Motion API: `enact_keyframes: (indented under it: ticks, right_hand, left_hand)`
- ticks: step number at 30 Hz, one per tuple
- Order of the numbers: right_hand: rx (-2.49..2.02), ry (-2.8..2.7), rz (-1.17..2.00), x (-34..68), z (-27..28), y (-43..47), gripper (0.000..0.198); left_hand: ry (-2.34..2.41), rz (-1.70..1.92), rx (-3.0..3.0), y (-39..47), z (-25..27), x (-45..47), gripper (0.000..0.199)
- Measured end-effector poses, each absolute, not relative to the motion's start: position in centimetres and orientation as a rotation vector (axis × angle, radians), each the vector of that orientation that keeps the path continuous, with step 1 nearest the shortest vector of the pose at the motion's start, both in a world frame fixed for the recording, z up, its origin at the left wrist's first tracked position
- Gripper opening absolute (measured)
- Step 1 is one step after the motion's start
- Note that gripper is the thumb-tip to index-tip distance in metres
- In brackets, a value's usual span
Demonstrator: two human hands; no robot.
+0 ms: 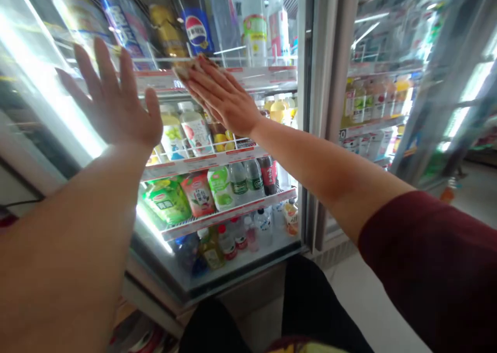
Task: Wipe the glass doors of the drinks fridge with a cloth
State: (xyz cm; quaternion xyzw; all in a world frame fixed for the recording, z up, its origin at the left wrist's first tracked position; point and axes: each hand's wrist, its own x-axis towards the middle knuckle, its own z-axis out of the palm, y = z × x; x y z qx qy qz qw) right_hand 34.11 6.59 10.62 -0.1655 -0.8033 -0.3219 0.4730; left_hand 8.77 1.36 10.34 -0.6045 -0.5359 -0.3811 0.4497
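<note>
My left hand (116, 97) is held up at the left with its fingers spread, palm toward the glass door (244, 285) of a drinks fridge. I cannot tell whether its palm touches the glass. Under the flat fingers of my right hand (223, 97) is a crumpled, pale brownish cloth (182, 72), pressed to the door at the height of the upper shelf edge. Only the cloth's rim shows past the fingertips. Behind the glass, close to the right hand, stands a large dark cola bottle (196, 27) with a blue label.
Shelves behind the glass hold bottles, a green pouch (166, 200) and a red pouch (198, 193). A metal door post (324, 109) stands to the right, with another glass-fronted fridge (373, 99) beyond. My dark-clothed legs (310, 296) are close below the door, over a pale floor (361, 301).
</note>
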Motion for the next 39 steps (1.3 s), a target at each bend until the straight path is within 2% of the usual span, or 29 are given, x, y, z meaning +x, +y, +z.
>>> enact_keyframes:
  ticks: [4,6,10,15,18,20,24,26,31,33,36,39]
  right_hand:
    - [-0.674,-1.678,-0.852,30.6,13.4,6.7,0.055]
    - [-0.691,-1.687,-0.889,28.6,14.3,7.2,0.054]
    - [-0.386,-1.967,-1.072,26.4,15.5,8.0,0.057]
    - [-0.642,-1.646,-0.839,26.0,15.8,8.1,0.049]
    - [-0.395,-1.789,-0.9,26.5,14.6,8.1,0.051]
    - [-0.262,-1.904,-0.977,27.4,13.7,7.8,0.059]
    - [-0.64,-1.642,-0.942,30.0,12.3,6.7,0.066]
    - [-0.671,-1.597,-0.897,31.4,11.6,6.2,0.068]
    - [-0.301,-1.996,-0.905,34.4,9.9,5.5,0.1]
    - [-0.388,-1.904,-0.833,35.3,9.8,5.9,0.098]
    - [-0.582,-1.687,-0.674,36.4,9.8,6.6,0.076]
    - [-0.546,-1.8,-0.592,37.6,9.4,6.7,0.083]
  left_hand:
    - [-1.264,-0.945,-1.494,1.4,10.2,8.6,0.069]
    - [-1.241,-0.938,-1.464,1.7,10.2,8.3,0.068]
    - [-1.246,-0.958,-1.479,2.0,10.2,8.1,0.074]
    - [-1.271,-0.948,-1.497,1.8,10.3,8.4,0.071]
    - [-1.262,-0.886,-1.411,2.2,10.4,8.0,0.071]
    - [-1.235,-0.889,-1.389,2.7,10.4,7.8,0.072]
    - [-1.232,-0.912,-1.409,3.3,10.5,7.6,0.076]
    - [-1.243,-0.925,-1.42,3.2,10.5,7.7,0.079]
    - [-1.232,-0.903,-1.445,2.8,10.3,7.7,0.075]
    - [-1.231,-0.916,-1.443,2.9,10.4,7.4,0.077]
    - [-1.249,-0.935,-1.43,3.1,10.5,7.2,0.083]
    - [-1.269,-0.941,-1.478,2.7,10.5,7.8,0.082]
